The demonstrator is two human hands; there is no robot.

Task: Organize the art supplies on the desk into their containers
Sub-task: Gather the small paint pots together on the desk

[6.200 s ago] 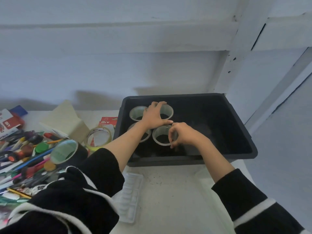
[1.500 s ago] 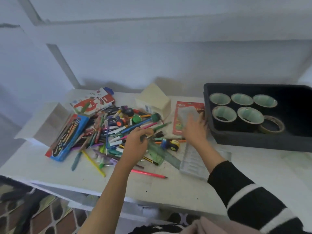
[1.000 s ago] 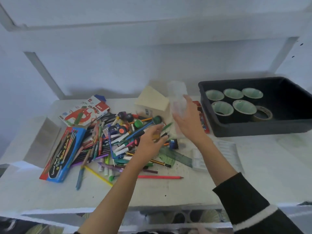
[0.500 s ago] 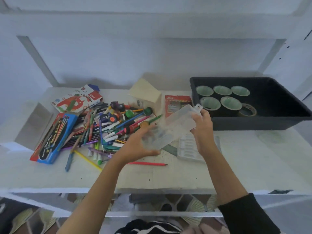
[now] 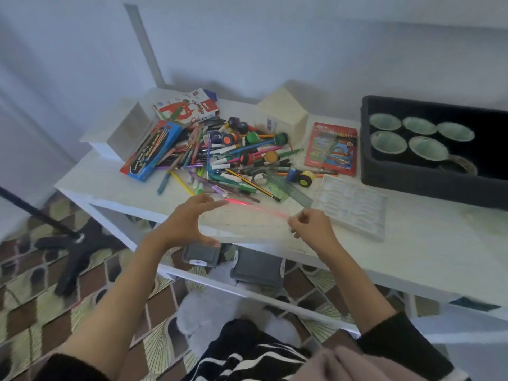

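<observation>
Plastic so clear it nearly vanishes, the long clear case (image 5: 247,224) hangs over the near edge of the white desk (image 5: 426,248), its long axis running roughly nine to three o'clock between the two hands. The left hand (image 5: 184,224) grasps the nine o'clock end in a wide C, fingers above and thumb below. The right hand (image 5: 313,229) pinches the three o'clock end with curled fingers. The heap of coloured pens and markers (image 5: 228,158) to be packed lies at twelve o'clock from the case, nearer the left hand. A pink pencil (image 5: 255,209) shows through the case. At two o'clock sit a white ribbed palette tray (image 5: 354,206) and a black plastic bin (image 5: 412,178). I cannot trace the case's edges or lid, nor tell whether it is open. The frame cuts off the bin's right side.
</observation>
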